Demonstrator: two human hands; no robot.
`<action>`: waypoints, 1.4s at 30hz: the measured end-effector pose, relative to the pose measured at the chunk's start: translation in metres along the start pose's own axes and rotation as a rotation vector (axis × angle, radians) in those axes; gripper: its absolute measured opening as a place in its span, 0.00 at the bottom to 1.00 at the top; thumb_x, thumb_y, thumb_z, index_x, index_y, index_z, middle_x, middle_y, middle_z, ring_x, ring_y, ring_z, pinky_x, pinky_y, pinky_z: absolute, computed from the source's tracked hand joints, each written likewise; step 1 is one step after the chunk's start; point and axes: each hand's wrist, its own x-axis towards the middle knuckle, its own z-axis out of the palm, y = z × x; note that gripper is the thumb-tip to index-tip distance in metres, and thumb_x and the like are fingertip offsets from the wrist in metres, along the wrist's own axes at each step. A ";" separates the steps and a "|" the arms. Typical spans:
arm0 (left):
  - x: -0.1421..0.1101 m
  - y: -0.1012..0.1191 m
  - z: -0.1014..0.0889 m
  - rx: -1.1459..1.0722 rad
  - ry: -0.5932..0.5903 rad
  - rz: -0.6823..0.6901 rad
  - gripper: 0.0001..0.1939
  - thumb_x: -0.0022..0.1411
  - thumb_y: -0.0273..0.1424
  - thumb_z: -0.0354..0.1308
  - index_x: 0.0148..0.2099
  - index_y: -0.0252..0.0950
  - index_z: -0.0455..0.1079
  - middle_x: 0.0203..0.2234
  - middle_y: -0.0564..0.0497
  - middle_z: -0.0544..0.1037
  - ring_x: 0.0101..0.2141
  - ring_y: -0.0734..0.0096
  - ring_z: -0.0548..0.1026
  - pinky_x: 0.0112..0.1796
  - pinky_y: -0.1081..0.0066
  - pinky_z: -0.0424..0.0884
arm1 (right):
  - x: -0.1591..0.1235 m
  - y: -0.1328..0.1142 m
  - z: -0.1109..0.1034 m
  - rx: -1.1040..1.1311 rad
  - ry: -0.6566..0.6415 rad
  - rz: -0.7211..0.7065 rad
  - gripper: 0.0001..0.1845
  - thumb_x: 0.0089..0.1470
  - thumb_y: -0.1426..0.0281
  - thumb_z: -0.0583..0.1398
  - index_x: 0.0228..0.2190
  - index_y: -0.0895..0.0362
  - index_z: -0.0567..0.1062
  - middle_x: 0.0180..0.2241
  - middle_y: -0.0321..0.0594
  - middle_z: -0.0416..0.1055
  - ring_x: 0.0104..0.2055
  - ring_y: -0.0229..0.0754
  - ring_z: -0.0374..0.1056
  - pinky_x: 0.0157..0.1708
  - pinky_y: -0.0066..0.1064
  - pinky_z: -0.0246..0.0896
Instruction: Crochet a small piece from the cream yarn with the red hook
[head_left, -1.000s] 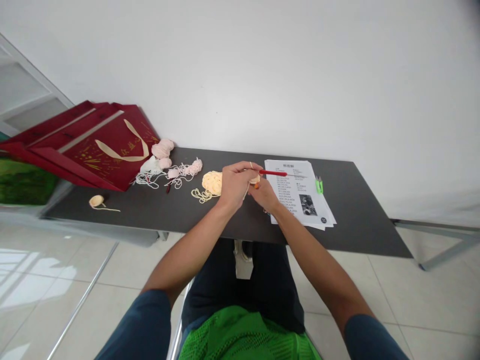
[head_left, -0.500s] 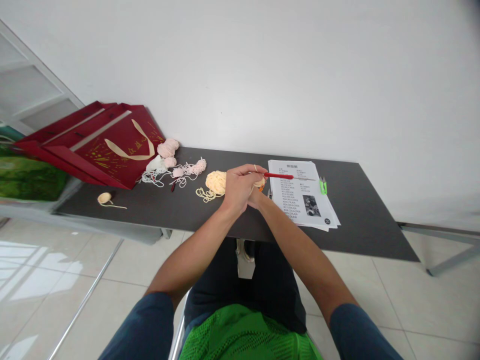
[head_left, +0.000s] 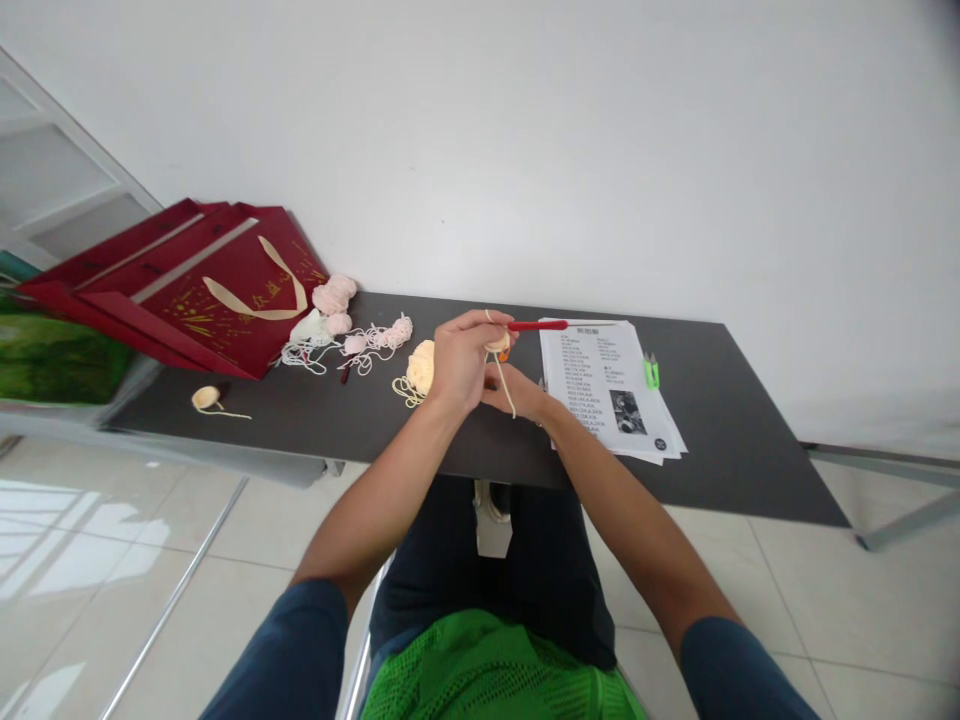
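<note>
Shifted up and left since the earlier frame, the red-handled hook [head_left: 538,325] now points over the top of the papers [head_left: 589,388]. Far left of the papers are red bags [head_left: 180,290] and a cream cup-shaped piece [head_left: 203,398]. Nearer the papers come pink and white yarn [head_left: 337,323], then a cream yarn ball [head_left: 421,368]. Left of the papers, the left hand [head_left: 461,362] is closed, fingertips pinching the hook and a small cream crocheted piece [head_left: 498,343], its strand [head_left: 508,386] hanging before the right hand [head_left: 521,392]. That hand sits below the piece, at the papers' left edge, fingers partly hidden; its opening and grip cannot be told.
</note>
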 end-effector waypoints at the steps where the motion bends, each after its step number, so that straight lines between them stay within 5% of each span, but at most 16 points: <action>1: 0.005 0.003 -0.005 -0.008 0.007 0.017 0.06 0.46 0.23 0.63 0.29 0.34 0.80 0.22 0.49 0.79 0.27 0.70 0.77 0.34 0.67 0.71 | -0.001 0.000 -0.006 -0.012 -0.014 -0.010 0.05 0.43 0.74 0.70 0.27 0.55 0.81 0.26 0.33 0.76 0.33 0.41 0.70 0.37 0.34 0.67; 7: 0.028 -0.003 -0.029 0.006 -0.010 0.069 0.06 0.47 0.22 0.65 0.31 0.33 0.81 0.24 0.49 0.81 0.29 0.70 0.78 0.36 0.69 0.71 | -0.007 0.007 -0.034 0.022 0.129 -0.009 0.07 0.48 0.67 0.69 0.33 0.54 0.83 0.46 0.41 0.81 0.50 0.47 0.73 0.51 0.39 0.65; 12: 0.033 -0.034 -0.036 0.073 0.084 0.028 0.08 0.48 0.26 0.69 0.34 0.35 0.83 0.26 0.49 0.83 0.29 0.71 0.78 0.37 0.69 0.71 | -0.011 0.016 -0.042 0.194 0.290 0.000 0.13 0.53 0.58 0.68 0.34 0.53 0.79 0.46 0.41 0.81 0.47 0.43 0.75 0.51 0.38 0.67; 17: 0.035 -0.051 -0.037 -0.014 0.111 -0.042 0.11 0.47 0.28 0.71 0.36 0.35 0.82 0.27 0.49 0.83 0.29 0.72 0.78 0.36 0.71 0.70 | -0.018 0.012 -0.045 0.336 0.310 -0.007 0.17 0.53 0.53 0.67 0.34 0.52 0.74 0.42 0.42 0.83 0.49 0.45 0.77 0.52 0.41 0.70; 21: 0.038 -0.047 -0.035 -0.065 0.139 -0.008 0.09 0.46 0.27 0.71 0.34 0.34 0.81 0.26 0.50 0.81 0.29 0.74 0.77 0.36 0.71 0.70 | -0.023 0.012 -0.048 0.227 0.302 0.051 0.13 0.53 0.58 0.66 0.35 0.52 0.71 0.29 0.34 0.78 0.36 0.41 0.76 0.43 0.36 0.68; 26: 0.039 -0.031 -0.030 -0.062 0.113 0.037 0.07 0.48 0.26 0.70 0.34 0.35 0.81 0.26 0.50 0.81 0.29 0.74 0.77 0.35 0.71 0.69 | -0.016 0.015 -0.040 0.073 0.229 0.114 0.09 0.50 0.65 0.67 0.35 0.54 0.79 0.18 0.26 0.66 0.22 0.34 0.57 0.27 0.29 0.51; 30: 0.034 -0.022 -0.024 -0.035 0.090 0.035 0.06 0.49 0.26 0.69 0.33 0.36 0.81 0.26 0.51 0.81 0.30 0.73 0.78 0.36 0.71 0.70 | 0.001 0.009 -0.014 0.101 0.070 0.140 0.06 0.47 0.67 0.69 0.25 0.57 0.78 0.18 0.28 0.65 0.23 0.33 0.57 0.25 0.29 0.49; 33: 0.029 -0.015 -0.021 -0.034 0.080 0.022 0.06 0.49 0.26 0.69 0.34 0.36 0.81 0.25 0.51 0.81 0.29 0.73 0.77 0.34 0.71 0.70 | 0.009 0.001 0.001 0.245 -0.028 0.128 0.12 0.55 0.61 0.64 0.37 0.55 0.79 0.20 0.27 0.63 0.20 0.32 0.53 0.23 0.28 0.51; 37: 0.028 -0.005 -0.023 -0.060 0.050 0.071 0.05 0.50 0.25 0.69 0.33 0.37 0.81 0.26 0.51 0.81 0.30 0.71 0.79 0.37 0.69 0.72 | 0.005 -0.005 -0.008 0.383 0.040 0.120 0.21 0.55 0.57 0.66 0.47 0.53 0.78 0.24 0.28 0.68 0.21 0.31 0.55 0.22 0.27 0.50; 42: 0.035 -0.004 -0.024 -0.065 0.053 0.097 0.06 0.49 0.25 0.70 0.33 0.36 0.81 0.26 0.51 0.80 0.30 0.70 0.79 0.39 0.67 0.73 | -0.011 -0.011 -0.039 0.356 0.264 0.062 0.12 0.56 0.59 0.68 0.36 0.54 0.79 0.24 0.29 0.69 0.23 0.30 0.59 0.22 0.25 0.53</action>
